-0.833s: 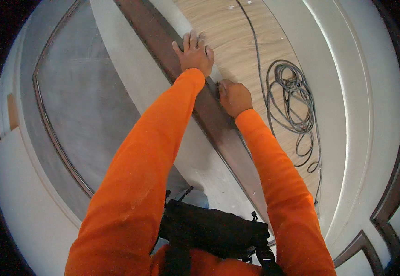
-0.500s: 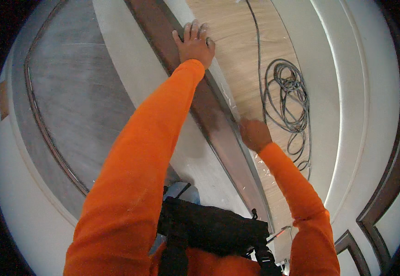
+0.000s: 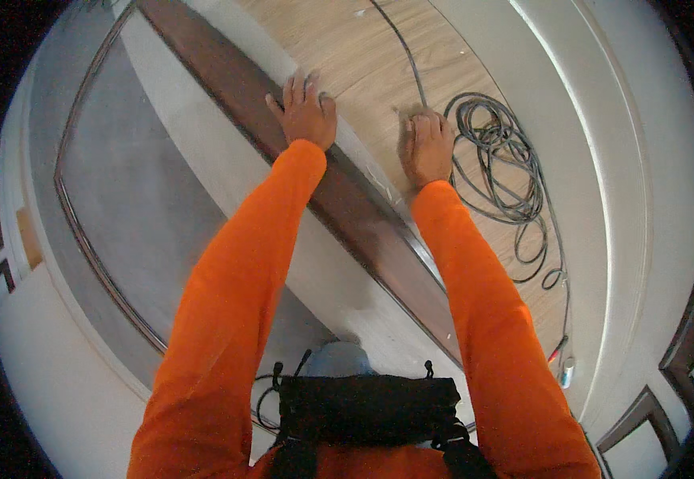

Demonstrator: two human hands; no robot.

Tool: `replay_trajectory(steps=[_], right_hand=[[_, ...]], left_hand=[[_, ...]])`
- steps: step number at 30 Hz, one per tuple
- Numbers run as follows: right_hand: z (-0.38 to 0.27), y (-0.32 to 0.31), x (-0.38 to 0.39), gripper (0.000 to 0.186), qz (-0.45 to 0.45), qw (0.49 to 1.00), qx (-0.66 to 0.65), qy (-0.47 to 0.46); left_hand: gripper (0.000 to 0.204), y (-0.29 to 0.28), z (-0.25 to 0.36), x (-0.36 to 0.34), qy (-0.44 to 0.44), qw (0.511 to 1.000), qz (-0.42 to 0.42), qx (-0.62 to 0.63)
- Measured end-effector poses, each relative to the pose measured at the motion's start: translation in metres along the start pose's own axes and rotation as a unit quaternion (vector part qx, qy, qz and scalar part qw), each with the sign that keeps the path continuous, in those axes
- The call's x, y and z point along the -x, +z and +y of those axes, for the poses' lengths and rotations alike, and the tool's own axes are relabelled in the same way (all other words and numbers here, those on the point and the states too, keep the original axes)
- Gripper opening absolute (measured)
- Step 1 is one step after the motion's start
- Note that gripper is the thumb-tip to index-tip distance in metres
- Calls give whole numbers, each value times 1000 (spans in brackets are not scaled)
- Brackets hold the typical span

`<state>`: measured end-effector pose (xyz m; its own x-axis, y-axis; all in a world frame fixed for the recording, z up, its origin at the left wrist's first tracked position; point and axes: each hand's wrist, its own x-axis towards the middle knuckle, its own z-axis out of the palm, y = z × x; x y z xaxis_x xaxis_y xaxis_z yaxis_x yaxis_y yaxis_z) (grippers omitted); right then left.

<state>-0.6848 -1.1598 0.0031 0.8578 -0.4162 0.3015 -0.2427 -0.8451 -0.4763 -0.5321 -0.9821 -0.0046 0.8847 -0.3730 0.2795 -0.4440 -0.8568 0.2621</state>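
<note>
A long brown board [image 3: 348, 214] with pale bands along it runs diagonally from the upper left to the lower right. My left hand [image 3: 309, 116] rests on its upper part, fingers spread over the far pale edge. To the right of the board, above the wood-grain surface, is my right hand [image 3: 429, 148]. Its fingers are curled in; what they hold, if anything, is hidden. The dark cable [image 3: 411, 60] passes just beyond its knuckles. White flecks lie along the board's pale edge.
A coil of dark cable [image 3: 503, 160] lies on the wood-grain surface [image 3: 355, 48] at right. A small white cylinder [image 3: 567, 373] stands near the lower right. Grey panelling [image 3: 143, 160] with dark trim spreads at left. A black pouch [image 3: 367, 407] hangs at my front.
My right hand has moved up and away from the board's edge, toward the cable. My left hand stays spread on the board. The whole view has shifted and turned somewhat.
</note>
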Motion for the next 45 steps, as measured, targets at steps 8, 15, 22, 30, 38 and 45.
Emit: replay_trajectory(steps=[8, 15, 22, 30, 38, 45], right_hand=[[-1, -2, 1, 28, -20, 999, 37, 20], [6, 4, 9, 26, -46, 996, 58, 38], [7, 0, 8, 34, -48, 998, 35, 37], [11, 1, 16, 38, -55, 998, 22, 14], [11, -3, 9, 35, -52, 999, 9, 13], [14, 4, 15, 32, -60, 998, 8, 23]], left_hand=[[39, -70, -30, 32, 356, 910, -192, 90], [47, -74, -11, 17, 396, 817, -413, 73], [28, -58, -78, -141, 493, 802, -295, -164], [35, -65, -63, -104, 417, 797, -437, 17], [26, -59, -41, -110, 326, 779, -535, 20], [24, -63, -11, -115, 281, 759, -587, -10]])
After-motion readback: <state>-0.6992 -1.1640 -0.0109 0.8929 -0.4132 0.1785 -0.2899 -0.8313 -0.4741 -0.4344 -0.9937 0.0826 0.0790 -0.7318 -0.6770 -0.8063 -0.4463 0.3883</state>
